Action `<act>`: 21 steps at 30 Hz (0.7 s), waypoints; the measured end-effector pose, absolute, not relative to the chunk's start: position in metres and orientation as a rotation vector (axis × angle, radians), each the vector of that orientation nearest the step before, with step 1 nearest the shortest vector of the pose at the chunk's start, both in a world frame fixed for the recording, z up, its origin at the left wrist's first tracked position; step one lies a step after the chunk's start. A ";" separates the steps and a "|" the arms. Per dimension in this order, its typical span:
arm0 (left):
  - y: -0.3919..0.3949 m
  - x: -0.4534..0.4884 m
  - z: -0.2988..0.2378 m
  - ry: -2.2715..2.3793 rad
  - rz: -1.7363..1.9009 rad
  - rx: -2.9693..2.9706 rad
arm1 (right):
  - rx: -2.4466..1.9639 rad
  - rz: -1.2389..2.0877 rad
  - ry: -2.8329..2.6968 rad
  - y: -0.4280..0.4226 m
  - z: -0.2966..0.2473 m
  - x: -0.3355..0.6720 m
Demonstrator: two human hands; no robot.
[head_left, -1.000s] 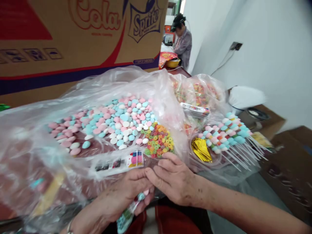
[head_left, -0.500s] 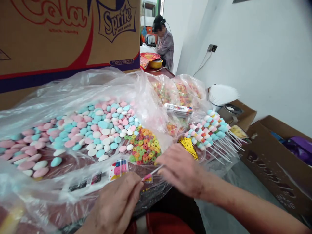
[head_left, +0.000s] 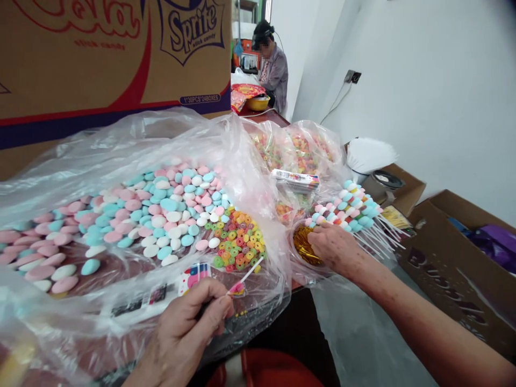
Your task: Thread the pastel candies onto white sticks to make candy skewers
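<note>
Down at the bottom, a left hand [head_left: 189, 328], thumb and finger squeezed together on the near end of a thin white stick [head_left: 253, 270]. Poking out past the fingertips, up and to the right, over clear plastic [head_left: 278, 269]. By the fingers, a pink bit, maybe a wrapper, too small to tell. Just past the left hand, a printed strip [head_left: 193, 277] amid the plastic. Near the stick's tip, a pile of little candy rings [head_left: 241, 244], orange, red, green and yellow. Over to the right, well apart from the left hand, a right hand [head_left: 336, 247] with fingertips down at shiny gold strips [head_left: 303, 244]; pinched or loose, cannot tell. Just past that hand, a bunch of candy sticks [head_left: 350, 207], pink, blue and white. To the left, lots of flat round candies [head_left: 161, 220] in those same colors. Way back, a big brown box [head_left: 80, 64], then a person [head_left: 274, 75] bent over by a yellow bowl [head_left: 258, 102].
</note>
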State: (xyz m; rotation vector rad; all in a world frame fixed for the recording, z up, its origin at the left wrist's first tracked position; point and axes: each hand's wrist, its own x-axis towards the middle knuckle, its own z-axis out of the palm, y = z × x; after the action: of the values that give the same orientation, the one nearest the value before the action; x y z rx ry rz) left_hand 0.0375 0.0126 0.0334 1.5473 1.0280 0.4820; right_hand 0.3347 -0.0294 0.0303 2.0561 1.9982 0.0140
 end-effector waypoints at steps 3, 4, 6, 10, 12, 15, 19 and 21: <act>0.014 0.039 0.033 1.025 0.471 1.397 | 2.138 -0.053 1.863 -0.031 0.041 0.334; 0.014 0.040 0.034 1.025 0.470 1.355 | 2.159 -0.066 1.843 -0.032 0.042 0.334; 0.013 0.043 0.037 1.034 0.481 1.300 | 2.177 -0.076 1.838 -0.033 0.043 0.335; 0.010 0.048 0.040 1.040 0.515 1.243 | 2.191 -0.038 1.822 -0.037 0.038 0.337; 0.009 0.049 0.038 1.018 0.538 1.223 | 2.169 0.003 1.865 -0.038 0.035 0.338; 0.008 0.049 0.034 1.009 0.556 1.208 | 2.110 0.048 1.968 -0.041 0.032 0.338; 0.008 0.047 0.032 0.994 0.549 1.197 | 2.098 0.093 2.027 -0.044 0.029 0.339; 0.007 0.047 0.033 0.984 0.541 1.176 | 2.074 0.072 2.064 -0.046 0.028 0.340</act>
State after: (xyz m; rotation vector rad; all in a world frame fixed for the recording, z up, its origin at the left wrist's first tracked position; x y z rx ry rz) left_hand 0.0469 0.0074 0.0331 1.1758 0.9844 0.5408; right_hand 0.3402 -0.0459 0.0282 2.0742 2.0643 0.0722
